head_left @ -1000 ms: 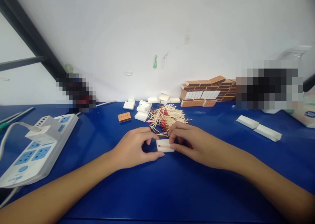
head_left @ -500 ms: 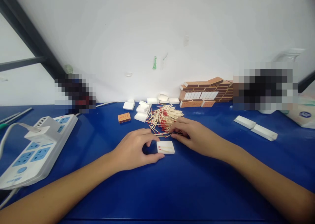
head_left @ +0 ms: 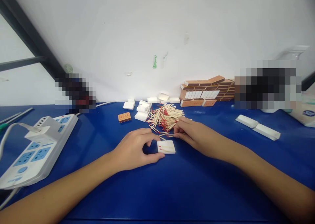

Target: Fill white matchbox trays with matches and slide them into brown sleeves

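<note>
A small white matchbox tray [head_left: 166,147] lies on the blue table [head_left: 157,191] with a few red-tipped matches in it. My left hand [head_left: 134,149] rests beside it, thumb and forefinger touching its left end. My right hand [head_left: 190,133] is just behind the tray at the near edge of a loose pile of matches [head_left: 166,117], its fingertips pinched on matches from the pile.
Empty white trays [head_left: 142,108] and one brown matchbox sleeve [head_left: 124,117] lie behind the pile. Stacked brown matchboxes [head_left: 208,91] stand against the wall. A white power strip [head_left: 36,147] sits at the left, two white boxes [head_left: 258,127] at the right.
My right hand left the tray and moved back to the match pile, fingers closing on matches there. My left hand stayed at the tray's left end.
</note>
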`<action>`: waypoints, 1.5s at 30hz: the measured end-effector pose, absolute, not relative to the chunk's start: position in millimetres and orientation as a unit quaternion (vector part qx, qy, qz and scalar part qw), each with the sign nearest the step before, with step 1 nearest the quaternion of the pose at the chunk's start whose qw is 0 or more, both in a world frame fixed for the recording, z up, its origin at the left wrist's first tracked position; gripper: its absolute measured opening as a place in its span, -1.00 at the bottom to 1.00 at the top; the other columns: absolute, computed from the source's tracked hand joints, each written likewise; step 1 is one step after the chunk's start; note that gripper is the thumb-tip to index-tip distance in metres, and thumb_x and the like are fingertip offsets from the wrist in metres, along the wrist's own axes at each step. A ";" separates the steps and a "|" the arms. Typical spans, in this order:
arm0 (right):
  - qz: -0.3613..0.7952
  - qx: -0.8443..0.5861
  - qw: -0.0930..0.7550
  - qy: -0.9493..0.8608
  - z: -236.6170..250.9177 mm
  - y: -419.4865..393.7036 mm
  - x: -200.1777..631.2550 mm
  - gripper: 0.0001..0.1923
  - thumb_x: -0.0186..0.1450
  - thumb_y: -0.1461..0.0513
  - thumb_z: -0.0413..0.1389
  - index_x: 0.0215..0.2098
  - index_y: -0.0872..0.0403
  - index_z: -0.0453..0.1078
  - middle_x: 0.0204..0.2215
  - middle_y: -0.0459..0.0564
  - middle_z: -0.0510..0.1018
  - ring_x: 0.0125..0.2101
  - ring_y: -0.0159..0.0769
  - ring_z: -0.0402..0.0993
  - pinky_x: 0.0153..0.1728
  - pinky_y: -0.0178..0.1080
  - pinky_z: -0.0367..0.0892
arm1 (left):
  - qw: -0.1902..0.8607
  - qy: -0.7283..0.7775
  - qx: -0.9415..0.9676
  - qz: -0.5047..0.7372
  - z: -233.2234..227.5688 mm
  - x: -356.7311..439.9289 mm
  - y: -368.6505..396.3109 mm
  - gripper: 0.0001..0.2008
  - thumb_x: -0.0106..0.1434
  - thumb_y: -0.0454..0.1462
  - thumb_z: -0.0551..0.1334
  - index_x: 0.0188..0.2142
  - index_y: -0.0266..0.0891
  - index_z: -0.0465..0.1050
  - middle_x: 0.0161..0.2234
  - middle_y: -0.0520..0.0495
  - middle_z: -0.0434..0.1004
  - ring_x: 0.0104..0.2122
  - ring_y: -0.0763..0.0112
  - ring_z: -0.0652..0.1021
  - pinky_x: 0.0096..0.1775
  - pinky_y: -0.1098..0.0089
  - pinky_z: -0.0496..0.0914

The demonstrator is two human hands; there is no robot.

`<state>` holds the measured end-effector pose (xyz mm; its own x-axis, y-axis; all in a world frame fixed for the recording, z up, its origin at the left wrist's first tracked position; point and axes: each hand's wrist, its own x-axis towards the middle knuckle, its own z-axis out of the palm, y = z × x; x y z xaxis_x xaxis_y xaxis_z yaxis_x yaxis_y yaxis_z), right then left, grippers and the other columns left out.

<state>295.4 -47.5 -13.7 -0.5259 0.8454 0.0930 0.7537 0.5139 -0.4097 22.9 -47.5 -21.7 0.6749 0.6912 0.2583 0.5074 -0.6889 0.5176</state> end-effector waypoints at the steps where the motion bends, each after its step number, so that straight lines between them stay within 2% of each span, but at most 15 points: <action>1: 0.161 -0.466 0.142 -0.858 -12.7 -47.7 295.7 -0.78 0.55 0.18 -0.03 -0.22 0.02 0.37 -0.16 0.07 0.51 -0.24 -0.17 0.47 -0.23 -0.15 0.34 | 0.207 0.336 0.892 0.221 -21.6 22.7 -47.9 -0.70 0.24 -0.09 0.47 -0.08 -0.14 0.64 -0.37 0.06 0.43 -0.39 0.41 0.45 -0.33 0.37 0.32; 9: 0.192 -0.470 0.192 -0.840 -0.7 -57.0 294.2 -0.82 0.55 0.16 0.01 -0.21 0.01 0.35 -0.22 0.00 0.50 -0.27 -0.22 0.43 -0.24 -0.19 0.30 | 0.186 0.350 0.888 0.233 -22.4 23.1 -47.0 -0.69 0.25 -0.08 0.45 -0.08 -0.16 0.62 -0.39 0.06 0.41 -0.39 0.41 0.45 -0.32 0.37 0.31; 15: 0.255 -0.435 0.164 -0.848 -5.3 -67.7 281.4 -0.81 0.57 0.14 -0.01 -0.17 0.01 0.35 -0.18 -0.01 0.51 -0.25 -0.25 0.42 -0.25 -0.19 0.29 | 0.183 0.346 0.889 0.239 -22.2 24.4 -46.6 -0.71 0.24 -0.10 0.46 -0.11 -0.18 0.62 -0.43 0.09 0.38 -0.42 0.43 0.42 -0.33 0.38 0.29; 22: 0.258 -0.434 0.157 -0.849 -9.3 -69.7 280.6 -0.81 0.56 0.14 0.02 -0.20 0.02 0.36 -0.21 -0.03 0.53 -0.30 -0.28 0.42 -0.29 -0.21 0.26 | 0.189 0.326 0.895 0.239 -23.2 24.2 -48.0 -0.72 0.25 -0.12 0.46 -0.10 -0.17 0.62 -0.41 0.08 0.39 -0.41 0.43 0.43 -0.34 0.40 0.29; 29: 0.257 -0.429 0.162 -0.851 -8.6 -65.9 279.4 -0.86 0.52 0.23 0.07 -0.24 0.03 0.35 -0.26 -0.04 0.54 -0.32 -0.29 0.43 -0.32 -0.24 0.25 | 0.183 0.316 0.899 0.242 -22.6 25.1 -48.9 -0.72 0.26 -0.13 0.46 -0.11 -0.21 0.61 -0.40 0.07 0.42 -0.40 0.44 0.43 -0.34 0.40 0.29; 35: 0.240 -0.436 0.159 -0.853 -7.4 -67.1 280.0 -0.82 0.52 0.19 0.10 -0.27 0.03 0.34 -0.29 -0.05 0.53 -0.34 -0.29 0.42 -0.34 -0.24 0.22 | 0.184 0.320 0.896 0.247 -22.8 24.8 -48.9 -0.72 0.26 -0.12 0.45 -0.10 -0.19 0.62 -0.41 0.07 0.41 -0.41 0.43 0.43 -0.33 0.39 0.30; 45: 0.232 -0.409 0.171 -0.866 -8.4 -66.8 281.9 -0.80 0.54 0.18 0.08 -0.26 0.04 0.42 -0.23 -0.04 0.56 -0.29 -0.30 0.45 -0.28 -0.24 0.27 | 0.179 0.324 0.896 0.246 -22.3 26.0 -48.2 -0.72 0.26 -0.12 0.46 -0.11 -0.19 0.61 -0.42 0.08 0.40 -0.42 0.43 0.42 -0.34 0.39 0.30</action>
<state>281.9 -66.8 -8.4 -0.6073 0.7874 0.1057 0.6291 0.5579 -0.5413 26.0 -48.2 -22.3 0.6699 0.6680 0.3242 0.4916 -0.7262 0.4805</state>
